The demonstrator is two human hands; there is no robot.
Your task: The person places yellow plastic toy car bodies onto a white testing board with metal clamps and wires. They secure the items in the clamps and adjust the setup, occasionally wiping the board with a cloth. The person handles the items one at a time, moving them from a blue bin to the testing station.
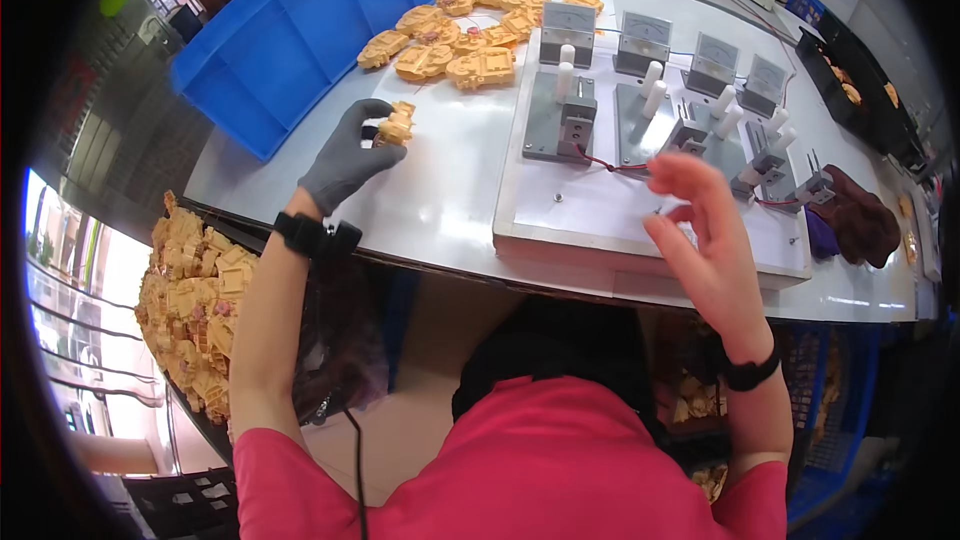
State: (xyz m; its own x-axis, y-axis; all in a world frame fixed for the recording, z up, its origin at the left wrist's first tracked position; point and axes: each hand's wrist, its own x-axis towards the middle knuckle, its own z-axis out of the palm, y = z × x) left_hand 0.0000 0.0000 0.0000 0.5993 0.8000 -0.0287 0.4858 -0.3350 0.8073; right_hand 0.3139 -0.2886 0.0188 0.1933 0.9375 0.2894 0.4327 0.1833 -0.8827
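in the head view, the left hand (345, 155) wears a grey glove and holds a small yellow toy car (396, 124) at the fingertips, just above the white counter (440, 190). the grip is closed around the car, thumb on one side and fingers on the other. the car's long axis runs roughly up and away from the person, slightly tilted to the right. the left forearm comes up from the lower edge, with a black wrist band near the counter's front edge, and the wrist is bent a little toward the right.

the right hand (705, 240) is bare and holds nothing. its fingers are spread and loosely curled, palm turned toward the left, and it hovers over the front part of the white test board (600, 215). on this board stand grey clamp fixtures (575, 120) with white handles, and behind them a row of small meters (640, 40).

the held car lies to the left of the board, and the nearest fixture is to the right of it and a little further away. the right hand is nearer to the fixtures than the left hand is.

behind the left hand lies a pile of yellow cars (470, 30), beside a blue bin (290, 30). more yellow cars fill a tray (195, 300) below the counter on the left.
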